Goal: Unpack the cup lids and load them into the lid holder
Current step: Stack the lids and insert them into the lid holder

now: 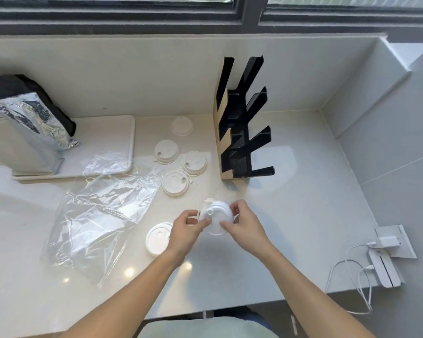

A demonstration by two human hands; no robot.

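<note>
Both hands hold one white cup lid (216, 218) just above the counter, near its front middle. My left hand (187, 231) pinches its left rim and my right hand (242, 223) grips its right side. Several more white lids lie flat on the counter: one (156, 237) by my left wrist, one (174, 183), one (194, 162), one (166, 151) and one (181, 126) farther back. The black and wood lid holder (239, 132) stands upright behind them, its slots showing no lids. An opened clear plastic bag (100, 215) lies crumpled to the left.
A silver foil pouch (32, 123) stands on a white tray (130, 142) at the back left. A white charger with cables (386, 242) sits at the right counter edge. A window ledge runs along the back and a wall rises on the right.
</note>
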